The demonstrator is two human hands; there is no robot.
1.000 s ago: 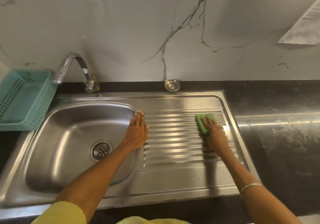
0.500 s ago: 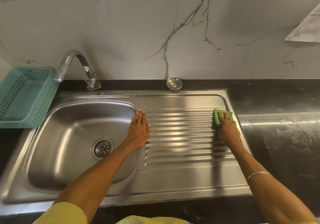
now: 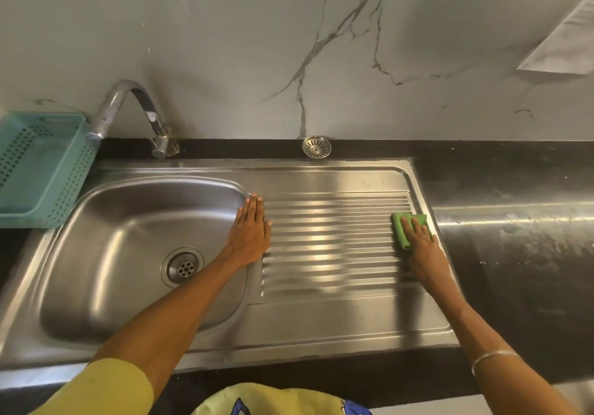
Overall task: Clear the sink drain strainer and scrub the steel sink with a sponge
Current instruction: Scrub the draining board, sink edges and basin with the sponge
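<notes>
The steel sink (image 3: 321, 324) has a bowl on the left and a ribbed drainboard on the right. My right hand (image 3: 424, 247) presses a green sponge (image 3: 400, 226) flat on the drainboard's right edge. My left hand (image 3: 252, 231) lies flat, palm down, fingers together, on the rim between bowl and drainboard, holding nothing. The round drain strainer (image 3: 316, 147) sits on the black ledge behind the sink, out of the drain opening (image 3: 183, 267).
A curved steel tap (image 3: 128, 109) stands at the back left. A teal perforated basket (image 3: 41, 170) sits to the left of the bowl. Black countertop (image 3: 514, 238) stretches to the right. A paper sheet (image 3: 562, 42) hangs on the marble wall.
My right hand has slid the sponge from the middle of the drainboard to its right edge. My left hand has stayed in place.
</notes>
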